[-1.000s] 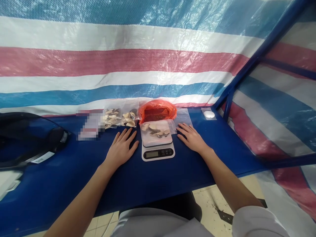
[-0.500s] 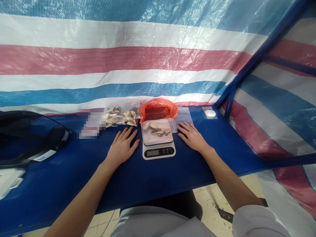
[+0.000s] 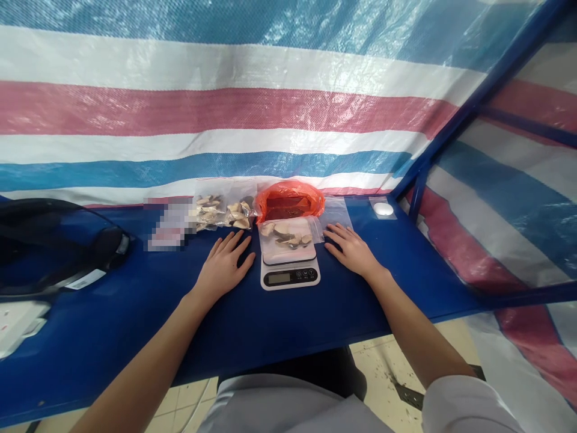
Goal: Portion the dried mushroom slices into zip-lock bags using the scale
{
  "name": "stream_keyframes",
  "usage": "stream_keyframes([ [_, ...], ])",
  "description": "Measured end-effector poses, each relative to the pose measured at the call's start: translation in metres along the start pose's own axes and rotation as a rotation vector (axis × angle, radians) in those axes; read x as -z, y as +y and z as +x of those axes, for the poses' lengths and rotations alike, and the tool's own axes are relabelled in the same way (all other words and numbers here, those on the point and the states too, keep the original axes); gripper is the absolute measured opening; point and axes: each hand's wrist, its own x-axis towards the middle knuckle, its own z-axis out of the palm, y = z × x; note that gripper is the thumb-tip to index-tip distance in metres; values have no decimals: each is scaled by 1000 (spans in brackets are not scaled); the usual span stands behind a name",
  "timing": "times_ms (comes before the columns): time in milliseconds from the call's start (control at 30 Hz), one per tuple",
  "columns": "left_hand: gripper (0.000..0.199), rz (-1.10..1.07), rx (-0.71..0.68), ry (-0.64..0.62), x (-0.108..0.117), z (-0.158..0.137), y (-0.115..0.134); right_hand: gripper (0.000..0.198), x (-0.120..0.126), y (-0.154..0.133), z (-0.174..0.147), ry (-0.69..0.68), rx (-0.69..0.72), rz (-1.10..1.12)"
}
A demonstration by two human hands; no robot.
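My left hand [image 3: 225, 263] lies flat on the blue table, fingers spread, left of a white digital kitchen scale [image 3: 292, 280]. On the scale's plate rests a clear plastic bag of pale and dark dried slices [image 3: 288, 236]. My right hand [image 3: 351, 249] is flat on the other side, fingers apart, its fingertips at an unfilled clear bag [image 3: 337, 211]. Behind the scale an orange-red plastic bag [image 3: 291, 201] stands with its mouth gaping; its contents are hard to make out. Two filled clear bags, one with slices [image 3: 210, 210] and another with slices [image 3: 240, 213], lie beyond my left fingertips.
A black headset-like device [image 3: 90, 258] and a white box-like object [image 3: 18, 325] occupy the left of the blue table [image 3: 252, 337]. At the back right is a small white oval object [image 3: 383, 208]. A striped tarp [image 3: 225, 111] hangs behind; a blue frame post [image 3: 419, 186] stands right.
Both hands stay in place on the table. Only a slight shift of the camera view shows; the scale and bags have not moved.
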Motion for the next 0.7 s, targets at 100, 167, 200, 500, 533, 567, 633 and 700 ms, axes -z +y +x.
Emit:
stream_keyframes([
  [100,47,-65,-7,91,8,3,3,41,6,-3,4,114,-65,175],
  [167,41,-132,-12,157,15,6,8,37,10,-7,8,199,-148,363],
  [200,39,-166,-18,183,18,8,11,35,11,-10,11,232,-196,473],
  [500,41,-333,-184,110,27,37,32,48,11,-38,40,223,-501,1166],
  [533,41,-337,-190,94,26,38,33,48,10,-39,41,217,-512,1197],
  [567,42,-342,-195,80,24,39,33,49,10,-39,43,207,-521,1227],
  [633,42,-353,-198,57,22,41,33,49,7,-38,44,178,-533,1284],
  [700,42,-361,-196,53,20,41,32,50,5,-37,44,149,-540,1333],
])
